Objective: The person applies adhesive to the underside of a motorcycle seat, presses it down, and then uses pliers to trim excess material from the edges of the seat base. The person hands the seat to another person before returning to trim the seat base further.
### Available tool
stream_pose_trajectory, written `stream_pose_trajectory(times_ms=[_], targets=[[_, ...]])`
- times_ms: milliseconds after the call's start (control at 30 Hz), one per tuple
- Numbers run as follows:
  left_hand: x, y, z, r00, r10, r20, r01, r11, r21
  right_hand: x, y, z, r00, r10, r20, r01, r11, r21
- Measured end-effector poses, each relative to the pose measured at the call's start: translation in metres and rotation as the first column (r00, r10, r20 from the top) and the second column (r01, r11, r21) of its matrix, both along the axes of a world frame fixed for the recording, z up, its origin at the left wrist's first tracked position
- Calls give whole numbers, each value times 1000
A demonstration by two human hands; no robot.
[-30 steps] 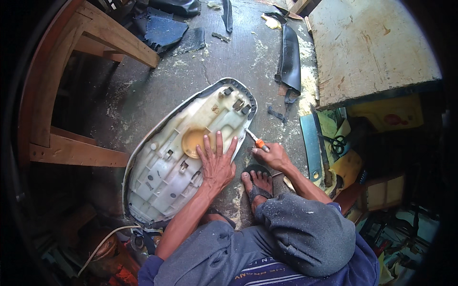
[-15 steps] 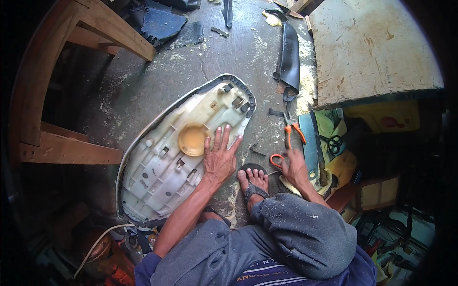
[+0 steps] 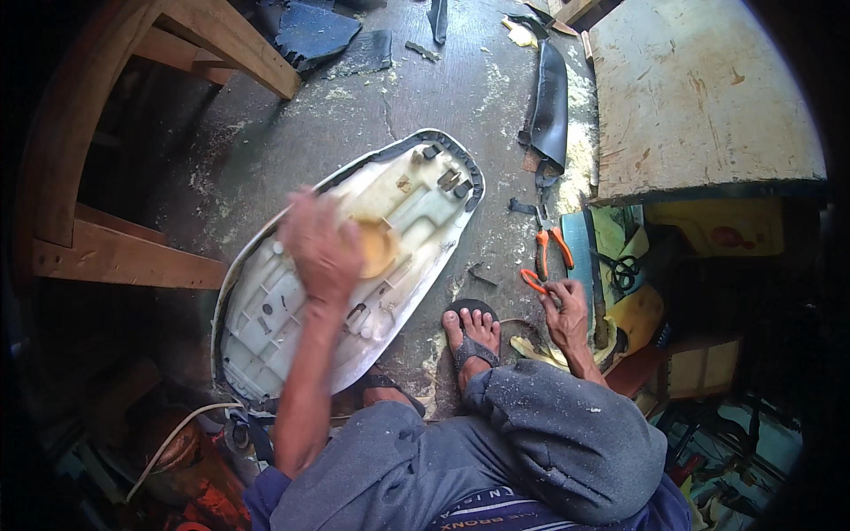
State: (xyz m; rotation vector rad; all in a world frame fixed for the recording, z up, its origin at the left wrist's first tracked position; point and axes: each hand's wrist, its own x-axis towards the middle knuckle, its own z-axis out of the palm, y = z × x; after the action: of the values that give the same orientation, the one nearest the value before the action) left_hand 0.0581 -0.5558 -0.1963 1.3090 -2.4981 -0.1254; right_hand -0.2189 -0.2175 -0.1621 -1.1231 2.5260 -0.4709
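A white plastic motorcycle seat base (image 3: 266, 332) lies underside up on the floor, with a dark strip along its rim and a round amber recess. Over its left part, beside the recess, is my left hand (image 3: 323, 243), smeared by motion. Its fingers are too blurred to read, and whether it touches the base is unclear. My right hand (image 3: 567, 317) is closed near my foot, thumb and fingers on the orange loop handle of scissors (image 3: 533, 281); their blades are not visible. Just beyond lie pliers (image 3: 544, 243) with orange grips.
Black scissors (image 3: 625, 273) rest at right beside a teal strip (image 3: 581, 252). A wooden box or board (image 3: 708, 97) stands far right, a wooden stool frame (image 3: 133, 261) left. Dark scraps (image 3: 317, 35), a black cover piece (image 3: 550, 106) and pale crumbs litter the floor.
My left hand has lifted from beside the amber recess and moved left and farther away across the base. My right hand has shifted slightly right with the orange loop.
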Motion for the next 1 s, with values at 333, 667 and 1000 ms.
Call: stream_pose_trajectory(times_ms=[333,667,1000], targets=[[66,-93,103,933,-109,342,-165,715,679,18,-58,31,684,-135,717,359,918,-171],[78,-58,117,983,-12,182,-144,561,815,62,-101,23,843,117,525,-66,991,-113],[68,-41,134,984,27,175,-156,598,786,53,-142,11,849,439,292,-519,796,312]])
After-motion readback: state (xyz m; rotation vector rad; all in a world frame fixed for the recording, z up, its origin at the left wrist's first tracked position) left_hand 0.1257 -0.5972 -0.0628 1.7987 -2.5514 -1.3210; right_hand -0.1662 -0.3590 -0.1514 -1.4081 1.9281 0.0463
